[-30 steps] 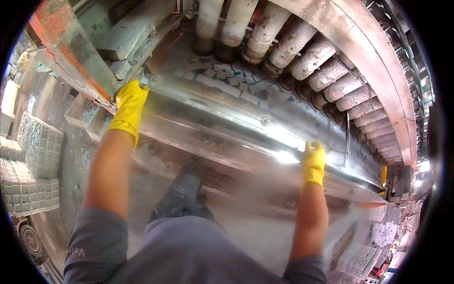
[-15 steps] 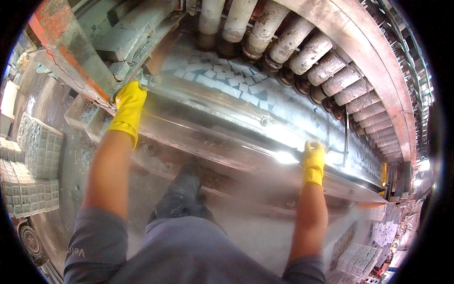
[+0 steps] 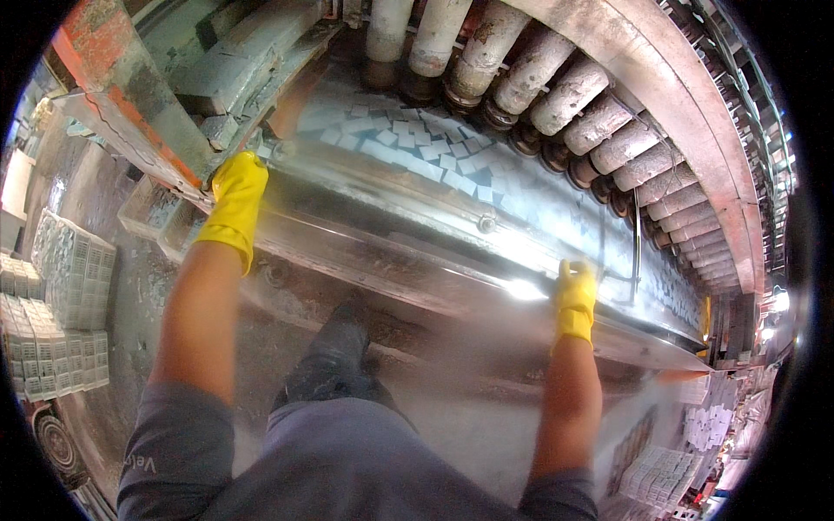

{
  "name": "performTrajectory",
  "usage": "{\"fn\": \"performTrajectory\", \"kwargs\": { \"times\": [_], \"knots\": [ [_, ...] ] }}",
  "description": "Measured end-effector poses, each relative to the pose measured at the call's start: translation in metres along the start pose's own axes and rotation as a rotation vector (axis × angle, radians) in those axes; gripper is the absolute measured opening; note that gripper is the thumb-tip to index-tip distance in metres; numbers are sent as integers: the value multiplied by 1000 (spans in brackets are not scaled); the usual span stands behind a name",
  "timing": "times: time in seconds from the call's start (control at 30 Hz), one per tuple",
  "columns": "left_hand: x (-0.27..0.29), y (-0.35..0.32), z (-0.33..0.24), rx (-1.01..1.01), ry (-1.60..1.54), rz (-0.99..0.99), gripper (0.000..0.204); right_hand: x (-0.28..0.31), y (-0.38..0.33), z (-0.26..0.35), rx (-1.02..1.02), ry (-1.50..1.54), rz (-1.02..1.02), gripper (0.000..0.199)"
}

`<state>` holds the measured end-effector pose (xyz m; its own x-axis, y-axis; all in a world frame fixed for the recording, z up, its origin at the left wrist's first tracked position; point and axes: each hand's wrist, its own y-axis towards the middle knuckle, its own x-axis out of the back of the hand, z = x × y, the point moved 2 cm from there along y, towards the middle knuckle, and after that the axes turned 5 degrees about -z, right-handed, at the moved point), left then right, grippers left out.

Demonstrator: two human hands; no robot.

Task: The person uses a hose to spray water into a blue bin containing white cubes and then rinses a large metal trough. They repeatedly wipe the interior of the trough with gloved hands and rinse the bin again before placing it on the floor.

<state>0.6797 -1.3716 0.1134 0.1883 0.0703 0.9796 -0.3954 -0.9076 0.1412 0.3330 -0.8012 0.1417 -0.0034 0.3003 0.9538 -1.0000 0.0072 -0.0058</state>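
My left hand (image 3: 234, 201), in a yellow rubber glove, is closed over the left end of a long, wet metal rail (image 3: 382, 236) along the machine's front. Further right, my right hand (image 3: 577, 300) wears a matching glove and curls its fingers over the same rail. The glove backs hide most of the fingertips. Beyond the rail lies a wet bed with many small pale rectangular pieces (image 3: 426, 169), resembling stone or tile, loosely scattered. Mist or spray blurs the rail, and a bright glare sits left of my right hand.
A row of thick upright cylinders (image 3: 530, 78) stands over the bed beneath a curved beam (image 3: 678, 95). An orange-edged post (image 3: 126, 95) rises at left. Stacked pale crates (image 3: 74, 269) stand on the left floor, more stacks (image 3: 660, 473) at lower right. My leg (image 3: 330, 356) is near the machine base.
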Motion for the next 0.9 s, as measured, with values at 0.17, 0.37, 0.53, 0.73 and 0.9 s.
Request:
{"fn": "performTrajectory", "kwargs": {
  "times": [0.17,0.37,0.53,0.73,0.9],
  "knots": [
    [3,-1,-2,9,-45,-14,34,-13,13,-15,105,-67,-76,44],
    [0,3,8,13,-111,-50,40,-18,11,0,112,-31,-114,44],
    [-9,8,22,24,-117,-73,40,-14,-1,28,41,17,-73,43],
    [-18,14,30,35,-135,-66,42,-23,7,24,151,-38,-185,44],
    [-27,20,39,63,-128,-45,43,-27,4,35,151,-30,-203,45]
  ]
}}
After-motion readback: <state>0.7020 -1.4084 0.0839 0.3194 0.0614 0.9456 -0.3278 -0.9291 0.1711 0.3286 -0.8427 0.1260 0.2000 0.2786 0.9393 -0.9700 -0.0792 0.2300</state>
